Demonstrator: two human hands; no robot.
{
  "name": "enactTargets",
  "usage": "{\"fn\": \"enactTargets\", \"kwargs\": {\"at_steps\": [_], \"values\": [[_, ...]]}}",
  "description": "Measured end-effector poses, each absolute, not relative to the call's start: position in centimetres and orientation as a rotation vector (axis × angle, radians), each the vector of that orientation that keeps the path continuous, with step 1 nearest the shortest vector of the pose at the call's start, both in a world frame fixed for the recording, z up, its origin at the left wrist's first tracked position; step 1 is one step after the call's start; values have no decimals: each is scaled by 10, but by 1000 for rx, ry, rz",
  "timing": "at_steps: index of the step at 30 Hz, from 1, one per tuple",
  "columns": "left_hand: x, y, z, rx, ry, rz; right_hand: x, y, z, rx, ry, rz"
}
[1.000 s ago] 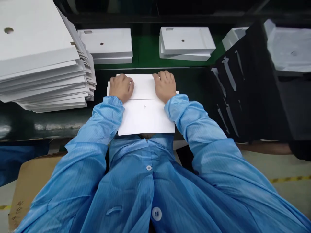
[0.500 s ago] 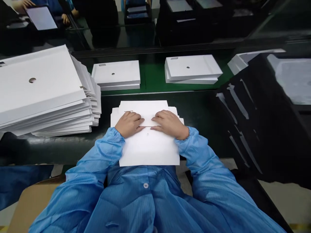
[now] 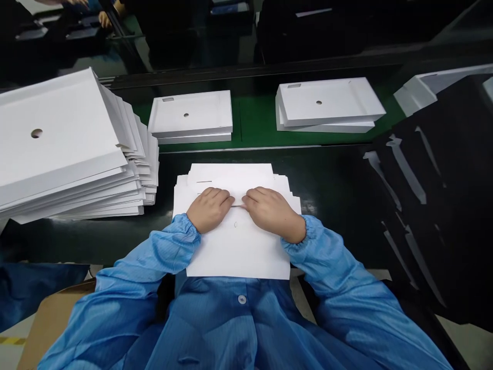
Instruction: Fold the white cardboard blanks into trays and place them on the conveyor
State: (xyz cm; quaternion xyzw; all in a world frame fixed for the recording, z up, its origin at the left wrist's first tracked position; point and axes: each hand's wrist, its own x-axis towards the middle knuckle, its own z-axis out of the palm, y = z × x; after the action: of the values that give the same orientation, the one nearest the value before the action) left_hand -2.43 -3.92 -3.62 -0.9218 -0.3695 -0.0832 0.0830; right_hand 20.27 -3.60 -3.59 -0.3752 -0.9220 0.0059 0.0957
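My left hand (image 3: 210, 209) and right hand (image 3: 271, 213) curled over the white card (image 3: 239, 254) at near centre, apparently for even pressure; whether they pinched it I could not tell. The stack (image 3: 69, 139) stood left, presumably within reach.

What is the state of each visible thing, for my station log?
Sheet: mostly flat, line across it
Left hand: on the sheet, fingers bent
Right hand: on the sheet, fingers bent
Left stack: tall, edges uneven
Middle boxes: two stacked, nearly aligned
Right boxes: two stacked, askew
Carton: partly hidden, closure unclear
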Motion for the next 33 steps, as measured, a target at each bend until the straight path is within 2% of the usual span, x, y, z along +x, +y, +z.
{"fn": "enactTargets", "kwargs": {"at_steps": [8, 11, 17, 20, 33], "values": [[-1, -15, -15, -2808, -1597, 130, 198, -3, -27, -1293, -2784, 291], [1, -1, -9, -2820, -1759, 186, 198, -3, -26, -1375, -2731, 244], [-19, -3, -17, -2866, -1459, -75, 215, -24, -37, -1216, -2664, -88], [-27, -7, -26, -2839, -1367, -188, 219, -24, -46, -1225, -2612, -107], [-25, -5, -37, -2803, -1336, -248, 206, -25, -46, -1275, -2714, -133]]}}
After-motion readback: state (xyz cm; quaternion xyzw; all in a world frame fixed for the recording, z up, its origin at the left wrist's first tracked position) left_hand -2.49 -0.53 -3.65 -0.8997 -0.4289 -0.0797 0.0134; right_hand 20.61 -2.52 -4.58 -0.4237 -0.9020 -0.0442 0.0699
